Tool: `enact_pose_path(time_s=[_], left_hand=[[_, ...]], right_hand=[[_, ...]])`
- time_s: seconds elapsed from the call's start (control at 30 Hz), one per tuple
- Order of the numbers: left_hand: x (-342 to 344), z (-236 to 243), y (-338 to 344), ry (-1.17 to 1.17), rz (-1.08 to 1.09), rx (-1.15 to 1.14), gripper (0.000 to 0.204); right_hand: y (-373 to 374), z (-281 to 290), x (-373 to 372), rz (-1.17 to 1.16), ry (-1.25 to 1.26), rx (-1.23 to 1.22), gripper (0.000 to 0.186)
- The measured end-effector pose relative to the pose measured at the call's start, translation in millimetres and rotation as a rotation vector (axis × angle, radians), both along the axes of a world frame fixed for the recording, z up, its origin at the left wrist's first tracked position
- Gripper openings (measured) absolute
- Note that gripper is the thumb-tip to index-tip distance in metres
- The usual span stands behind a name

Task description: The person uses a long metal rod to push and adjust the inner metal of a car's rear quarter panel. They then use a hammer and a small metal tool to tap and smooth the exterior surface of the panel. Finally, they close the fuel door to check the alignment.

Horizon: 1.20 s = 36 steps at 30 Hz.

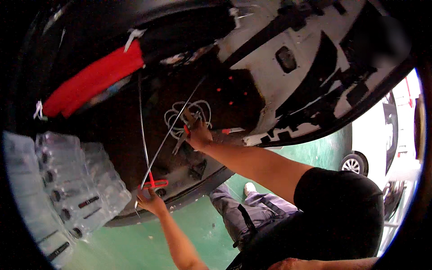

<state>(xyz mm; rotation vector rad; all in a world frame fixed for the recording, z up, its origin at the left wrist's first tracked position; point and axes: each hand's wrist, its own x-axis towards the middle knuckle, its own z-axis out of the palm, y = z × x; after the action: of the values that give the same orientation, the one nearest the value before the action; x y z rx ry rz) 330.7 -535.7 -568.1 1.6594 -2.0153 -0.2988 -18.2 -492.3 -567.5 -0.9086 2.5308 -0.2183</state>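
My left hand [150, 201] is closed on the lower end of a long thin metal rod [167, 135], which slants up to the right. Just above its fingers is the red handle [156, 183] of a second metal rod [142, 126]; the two rods cross there. My right hand [200, 136] reaches into the dark hollow of a vehicle part, its fingers closed round a brownish and grey tool [191, 118] of unclear kind with an orange-red spot. Behind that hand lies a loose coil of pale grey cable [171, 114]. To its right sits a red and silver tool [233, 131].
A red cloth roll [94, 83] with white ties hangs at upper left. Clear plastic packs [67, 180] fill the left side. A black-and-pale panel [310, 81] overhangs the right. A white car [371, 135] stands beyond the green floor [198, 238]. At the lower edge lies another forearm [333, 264], owner unclear.
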Motion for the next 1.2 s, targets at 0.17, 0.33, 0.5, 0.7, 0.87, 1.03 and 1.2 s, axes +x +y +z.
enact_pose_path(time_s=[0.17,0.33,0.5,0.7,0.87,1.03,1.2], left_hand=[[-72,46,108,0.752,0.015,1.038,0.037],[-183,114,231,1.299,-0.086,1.777,0.039],[-237,156,336,0.786,-0.240,1.832,0.041],[-318,183,436,0.196,-0.618,1.764,0.026],[-436,220,481,0.102,-0.892,1.589,0.018],[-586,264,482,-0.045,-1.214,1.201,0.035],[-810,314,448,-0.067,-1.624,0.583,0.036]], right_hand=[[116,105,8,0.065,-0.256,-0.202,0.072],[257,180,37,0.175,-0.272,-0.153,0.062],[402,201,-16,0.131,-0.483,-0.190,0.038],[588,195,-85,0.027,-0.957,-0.465,0.044],[732,147,-99,-0.849,-0.925,-0.656,0.073],[811,58,-78,-1.577,-1.067,-0.793,0.026],[833,20,-58,-1.932,-1.105,-0.799,0.031]])
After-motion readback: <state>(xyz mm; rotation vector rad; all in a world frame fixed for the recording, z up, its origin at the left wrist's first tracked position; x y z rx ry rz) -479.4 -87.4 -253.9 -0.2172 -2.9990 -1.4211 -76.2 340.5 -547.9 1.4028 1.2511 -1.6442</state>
